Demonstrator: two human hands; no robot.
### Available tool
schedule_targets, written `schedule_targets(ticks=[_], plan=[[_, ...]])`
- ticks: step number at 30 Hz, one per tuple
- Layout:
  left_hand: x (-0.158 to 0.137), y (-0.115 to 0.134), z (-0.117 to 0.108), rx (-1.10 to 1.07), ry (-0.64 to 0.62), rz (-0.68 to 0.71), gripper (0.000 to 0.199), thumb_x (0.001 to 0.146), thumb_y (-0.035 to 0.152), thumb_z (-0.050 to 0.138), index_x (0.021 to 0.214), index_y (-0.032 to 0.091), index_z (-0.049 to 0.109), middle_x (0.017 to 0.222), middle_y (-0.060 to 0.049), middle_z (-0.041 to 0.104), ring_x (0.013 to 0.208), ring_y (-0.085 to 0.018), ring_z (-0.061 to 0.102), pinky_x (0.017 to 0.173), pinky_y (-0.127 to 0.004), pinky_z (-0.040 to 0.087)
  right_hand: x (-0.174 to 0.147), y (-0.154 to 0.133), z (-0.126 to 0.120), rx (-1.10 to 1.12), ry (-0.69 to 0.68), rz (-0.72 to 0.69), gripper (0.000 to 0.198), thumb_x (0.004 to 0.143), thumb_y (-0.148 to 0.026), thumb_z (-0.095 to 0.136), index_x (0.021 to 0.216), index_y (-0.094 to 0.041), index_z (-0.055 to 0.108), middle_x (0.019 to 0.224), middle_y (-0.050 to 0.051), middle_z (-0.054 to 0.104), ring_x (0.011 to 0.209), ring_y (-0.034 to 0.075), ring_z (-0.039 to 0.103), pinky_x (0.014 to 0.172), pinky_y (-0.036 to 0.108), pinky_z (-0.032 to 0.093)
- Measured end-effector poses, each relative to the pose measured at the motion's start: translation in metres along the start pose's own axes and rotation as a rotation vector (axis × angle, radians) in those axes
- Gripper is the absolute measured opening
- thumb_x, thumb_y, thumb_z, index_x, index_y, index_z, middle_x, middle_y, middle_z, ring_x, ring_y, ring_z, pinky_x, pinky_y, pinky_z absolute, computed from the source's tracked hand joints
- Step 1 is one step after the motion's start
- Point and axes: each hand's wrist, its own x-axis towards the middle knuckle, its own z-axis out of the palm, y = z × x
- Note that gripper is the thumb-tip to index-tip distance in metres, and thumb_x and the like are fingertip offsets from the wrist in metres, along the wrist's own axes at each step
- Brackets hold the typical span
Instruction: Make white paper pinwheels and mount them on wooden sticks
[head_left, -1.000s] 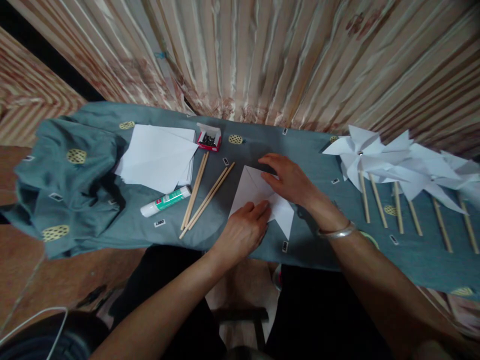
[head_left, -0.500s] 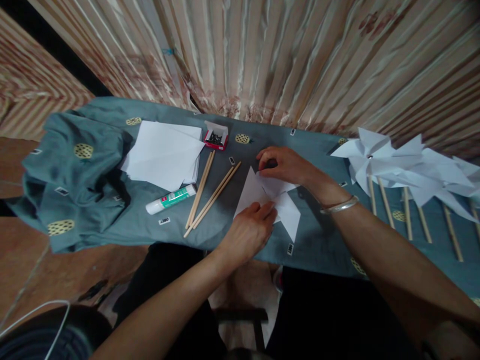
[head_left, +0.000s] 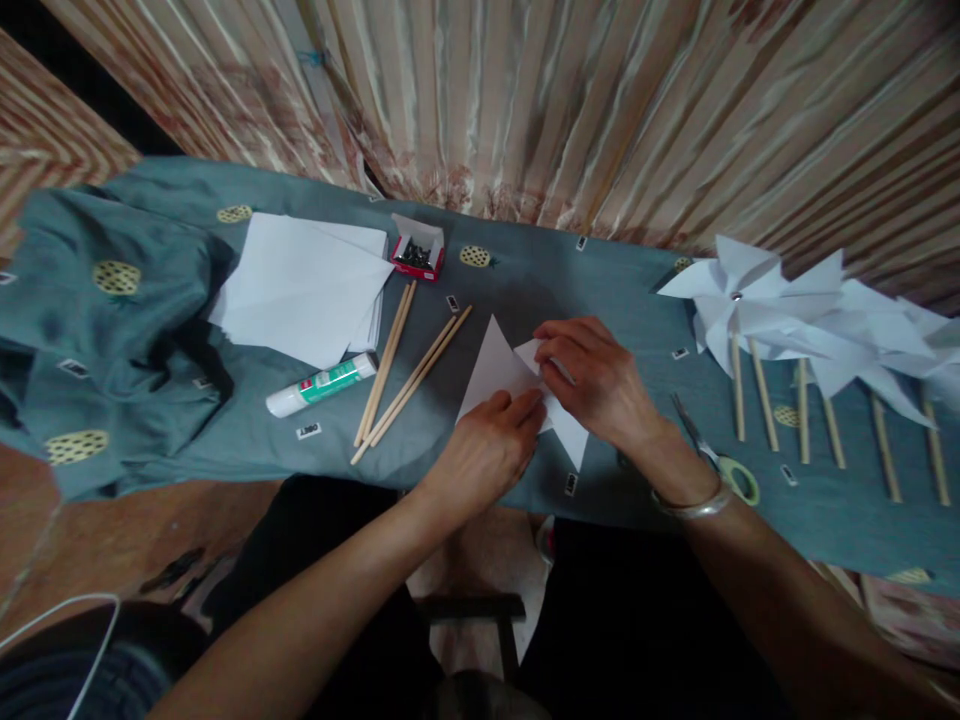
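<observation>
A partly folded white paper pinwheel (head_left: pixel 489 370) lies on the cloth between my hands, one pointed corner facing away and another facing me. My left hand (head_left: pixel 486 440) presses its bent fingers together over the paper's middle, holding folded corners there. With curled fingers, my right hand (head_left: pixel 589 375) grips a flap at the right side of the same paper, close to the left fingertips. The exact pinch is partly hidden by the fingers. A pair of scissors (head_left: pixel 712 455) with pale green handles lies beside my right wrist.
Left of the paper are wooden sticks (head_left: pixel 412 385), a glue stick (head_left: pixel 322 385), a stack of white paper (head_left: pixel 300 285) and a red box of metal pins (head_left: pixel 418 250). Finished pinwheels (head_left: pixel 795 310) on sticks overlap at the right. Bunched cloth (head_left: pixel 135 330) covers the left end.
My right hand has come down and nearer to me, bringing the flap inward. The scissors now show beside my right wrist. My left hand stays on the paper; the view has shifted slightly.
</observation>
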Motion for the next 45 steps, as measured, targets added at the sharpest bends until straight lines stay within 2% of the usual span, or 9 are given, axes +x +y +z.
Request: schedule_targets(ticks=[5, 10, 19, 23, 28, 35, 40, 45], plan=[[0.0, 0.0, -0.001, -0.023, 0.005, 0.002, 0.025, 0.095, 0.015, 0.047, 0.117, 0.01, 0.059, 0.131, -0.013, 0.061, 0.1, -0.025, 0.059, 0.087, -0.041, 0.057, -0.012, -0.002, 0.005, -0.052, -0.022, -0.003, 0.017, 0.092, -0.009, 0.05, 0.09, -0.018, 0.064, 0.116, 0.014, 0.068, 0.11, 0.028, 0.058, 0.097, 0.046, 0.05], [-0.002, 0.0, -0.001, -0.062, 0.04, -0.003, 0.025, 0.094, 0.013, 0.048, 0.118, 0.014, 0.057, 0.13, -0.013, 0.061, 0.103, -0.024, 0.059, 0.089, -0.041, 0.057, -0.01, -0.001, 0.007, -0.049, -0.045, 0.023, 0.02, 0.093, -0.011, 0.048, 0.088, -0.023, 0.063, 0.121, 0.011, 0.066, 0.115, 0.028, 0.057, 0.099, 0.048, 0.05], [-0.006, -0.011, -0.001, -0.134, 0.106, -0.022, 0.029, 0.096, 0.034, 0.053, 0.113, 0.012, 0.06, 0.123, -0.015, 0.062, 0.106, -0.028, 0.058, 0.09, -0.045, 0.056, -0.009, -0.003, 0.006, -0.114, -0.112, 0.002, 0.021, 0.093, -0.011, 0.049, 0.091, -0.019, 0.068, 0.13, 0.014, 0.063, 0.12, 0.032, 0.055, 0.096, 0.053, 0.05], [-0.006, -0.013, -0.004, -0.12, 0.106, -0.012, 0.03, 0.095, 0.036, 0.054, 0.111, 0.012, 0.062, 0.118, -0.014, 0.063, 0.104, -0.028, 0.056, 0.09, -0.046, 0.054, -0.006, -0.006, 0.004, -0.112, -0.13, 0.004, 0.022, 0.094, -0.01, 0.05, 0.092, -0.018, 0.071, 0.131, 0.015, 0.063, 0.12, 0.034, 0.055, 0.096, 0.055, 0.049], [-0.005, -0.013, -0.002, -0.138, 0.114, -0.009, 0.036, 0.094, 0.036, 0.054, 0.115, 0.008, 0.061, 0.128, -0.017, 0.06, 0.109, -0.03, 0.054, 0.094, -0.046, 0.052, -0.002, -0.01, -0.001, -0.2, -0.192, -0.047, 0.023, 0.094, -0.01, 0.051, 0.088, -0.016, 0.072, 0.131, 0.018, 0.063, 0.118, 0.036, 0.056, 0.092, 0.054, 0.051], [-0.004, -0.015, 0.001, -0.101, 0.093, -0.003, 0.032, 0.094, 0.035, 0.055, 0.117, 0.014, 0.061, 0.136, -0.015, 0.056, 0.108, -0.029, 0.054, 0.093, -0.047, 0.052, 0.001, -0.012, -0.002, -0.262, -0.215, -0.056, 0.026, 0.094, -0.009, 0.049, 0.086, -0.015, 0.073, 0.128, 0.016, 0.065, 0.117, 0.034, 0.057, 0.089, 0.05, 0.052], [-0.003, -0.015, 0.001, -0.104, 0.096, -0.002, 0.033, 0.093, 0.035, 0.055, 0.117, 0.012, 0.06, 0.135, -0.016, 0.057, 0.108, -0.03, 0.054, 0.092, -0.047, 0.052, -0.003, -0.008, 0.0, -0.211, -0.189, -0.046, 0.025, 0.093, -0.01, 0.051, 0.084, -0.019, 0.072, 0.128, 0.012, 0.065, 0.116, 0.031, 0.056, 0.091, 0.05, 0.052], [-0.003, -0.015, 0.001, -0.106, 0.08, -0.01, 0.03, 0.093, 0.032, 0.056, 0.113, 0.011, 0.062, 0.135, -0.016, 0.056, 0.109, -0.03, 0.054, 0.093, -0.047, 0.051, -0.008, 0.002, 0.001, -0.031, -0.144, -0.009, 0.022, 0.092, -0.013, 0.053, 0.083, -0.021, 0.072, 0.129, 0.011, 0.064, 0.12, 0.029, 0.056, 0.101, 0.05, 0.05]])
